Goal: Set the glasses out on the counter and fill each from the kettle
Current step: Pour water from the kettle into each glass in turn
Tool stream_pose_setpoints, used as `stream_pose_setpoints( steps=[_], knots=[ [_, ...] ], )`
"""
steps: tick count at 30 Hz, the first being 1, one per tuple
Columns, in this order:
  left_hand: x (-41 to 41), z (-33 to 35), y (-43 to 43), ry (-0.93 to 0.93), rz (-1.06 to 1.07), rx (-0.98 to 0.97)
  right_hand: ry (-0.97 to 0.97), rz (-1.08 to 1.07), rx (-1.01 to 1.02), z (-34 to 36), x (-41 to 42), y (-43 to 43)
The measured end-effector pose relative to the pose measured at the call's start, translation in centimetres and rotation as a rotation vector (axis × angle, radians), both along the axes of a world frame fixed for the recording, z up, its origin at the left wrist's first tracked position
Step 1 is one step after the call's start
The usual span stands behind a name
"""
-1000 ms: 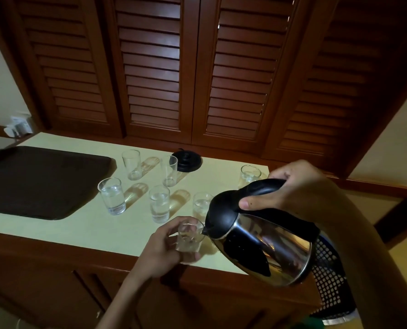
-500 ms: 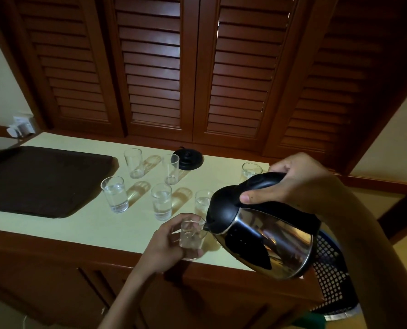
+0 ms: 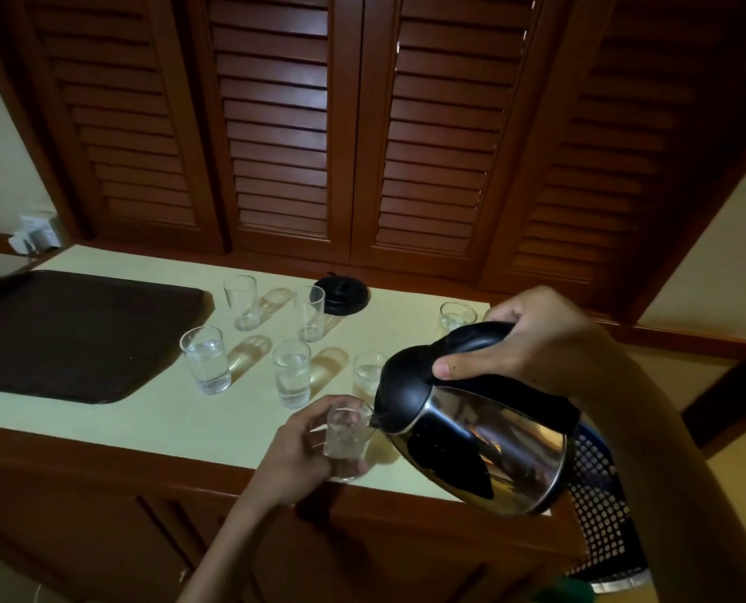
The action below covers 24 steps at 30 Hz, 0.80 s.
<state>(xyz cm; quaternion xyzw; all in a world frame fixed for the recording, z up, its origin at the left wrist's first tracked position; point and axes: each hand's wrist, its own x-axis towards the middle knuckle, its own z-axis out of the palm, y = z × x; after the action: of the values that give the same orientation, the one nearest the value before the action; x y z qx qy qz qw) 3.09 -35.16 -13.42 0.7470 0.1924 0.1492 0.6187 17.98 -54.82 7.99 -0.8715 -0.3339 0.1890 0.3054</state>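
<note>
Fingers (image 3: 334, 404) of the left hand (image 3: 301, 450) curl round the held glass (image 3: 348, 437), small and clear, at the front edge of the tabletop (image 3: 144, 411). Fingertips lie over its far side near the rim, thumb low on the near side. Cannot tell whether its base rests on the surface. Right hand (image 3: 536, 337) grips the black handle of the kettle (image 3: 484, 441), fingers wrapped over the top, thumb pressed on the near side.

Louvred doors (image 3: 275, 124): four, dark wood, closed, along the back of the tabletop.

Tabletop: pale surface on a wooden front.

Tray (image 3: 70, 332): one, dark, flat on the left end.

Kettle: one, steel body with black lid, carried in the air and tilted to the left, spout at the rim of the held glass.

Basket (image 3: 601, 507): one, blue and perforated, past the right end, partly hidden by kettle and right arm.

Kettle base (image 3: 342, 293): one, a black disc at the back, just behind a glass.

Glasses (image 3: 292, 374): seven counted, the held one included. Six stand upright. Two at the back look empty. Three in a nearer row hold water. One stands apart to the right, just behind the kettle handle, and seems to hold water too.

Wall plug (image 3: 36, 237): one, white, far left.
</note>
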Motion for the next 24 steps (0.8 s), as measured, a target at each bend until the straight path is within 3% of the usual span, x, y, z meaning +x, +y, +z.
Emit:
stream_pose_setpoints(
  steps=[24],
  knots=[
    [0.18, 0.04, -0.50, -0.010, 0.004, -0.039, 0.027, -0.024, 0.015, -0.11, 0.30, -0.45]
  ],
)
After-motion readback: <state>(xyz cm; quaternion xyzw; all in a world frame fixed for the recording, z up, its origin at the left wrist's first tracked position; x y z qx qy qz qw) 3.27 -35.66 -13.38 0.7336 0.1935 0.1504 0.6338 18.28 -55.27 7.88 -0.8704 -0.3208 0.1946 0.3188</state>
